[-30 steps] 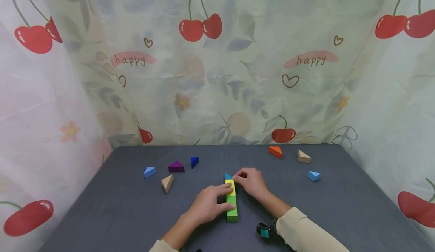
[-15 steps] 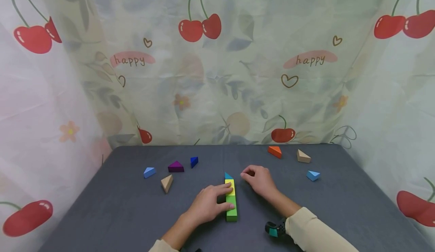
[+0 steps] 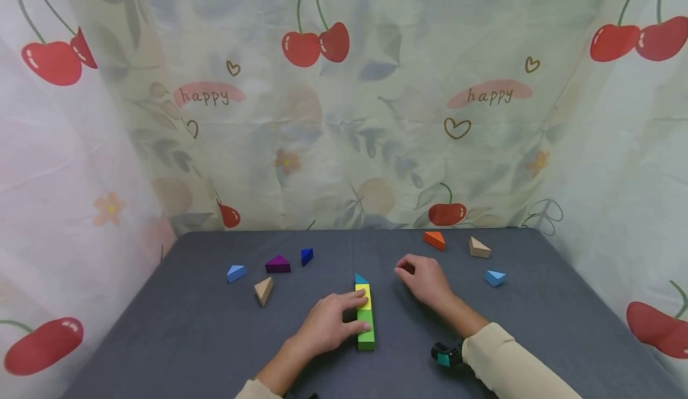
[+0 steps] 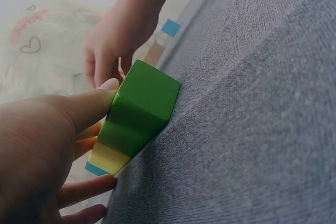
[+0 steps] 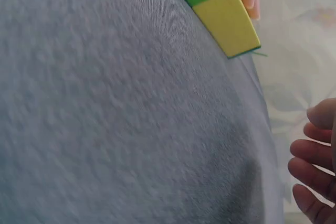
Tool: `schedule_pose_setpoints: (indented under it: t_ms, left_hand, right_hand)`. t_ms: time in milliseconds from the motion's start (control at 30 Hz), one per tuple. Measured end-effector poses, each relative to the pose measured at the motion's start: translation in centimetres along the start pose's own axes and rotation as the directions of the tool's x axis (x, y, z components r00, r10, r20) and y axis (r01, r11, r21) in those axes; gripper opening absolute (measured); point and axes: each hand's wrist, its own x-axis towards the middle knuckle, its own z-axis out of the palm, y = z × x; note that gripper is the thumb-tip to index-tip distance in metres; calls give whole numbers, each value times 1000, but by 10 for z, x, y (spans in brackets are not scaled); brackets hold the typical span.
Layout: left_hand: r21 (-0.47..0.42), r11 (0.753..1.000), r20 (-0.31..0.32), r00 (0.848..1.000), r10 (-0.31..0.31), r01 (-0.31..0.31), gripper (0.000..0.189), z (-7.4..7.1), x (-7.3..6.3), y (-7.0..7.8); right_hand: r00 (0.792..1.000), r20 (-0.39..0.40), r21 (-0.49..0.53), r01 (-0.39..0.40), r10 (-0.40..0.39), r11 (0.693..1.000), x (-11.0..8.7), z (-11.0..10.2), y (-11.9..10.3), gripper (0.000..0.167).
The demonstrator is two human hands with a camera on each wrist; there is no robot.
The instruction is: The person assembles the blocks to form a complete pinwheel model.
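Observation:
In the head view, a green block, a yellow block and a small blue triangular block lie end to end in a row at the table's middle. My left hand rests on this row from the left, its thumb on the green block and its fingertips on the yellow one. The left wrist view shows the thumb touching the green block's upper edge. My right hand hovers to the right of the row, fingers loosely bent, holding nothing. From the right wrist, its fingers appear apart from the yellow block.
On the left lie a light-blue, a purple, a dark-blue and a wooden triangular block. Orange, wooden and light-blue triangular blocks are at the right. A patterned cloth hangs behind.
My right hand has moved away from the blue triangular block at the row's far end, toward the right. The left hand and the row of blocks stay in place.

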Motion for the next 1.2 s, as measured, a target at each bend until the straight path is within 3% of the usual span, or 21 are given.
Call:
schedule_pose_setpoints:
  t_ms: [167,433,567,867,1200]
  left_hand:
    - [3,1000,-1,1000,-1,1,55,0,0,0]
    - [1,1000,5,1000,-8,8,55,2,0,1]
    - [4,1000,3,1000,-11,11,55,2,0,1]
    - [7,1000,9,1000,6,-6,54,0,-1,2]
    - [-2,1000,11,1000,-17,17,53,-3,-3,3]
  right_hand:
    - [998,-5,-72,66,-67,995,6,-5,5,5]
    - [997,-5,-143,71,-72,987,19,-16,20,27]
    - [996,-29,-176,81,-87,981,27,-18,30,29]
    - [1000,-25,-251,-9,2,968,46,-16,54,33]
    - [998,8,-306,-58,64,950,58,-18,66,44]
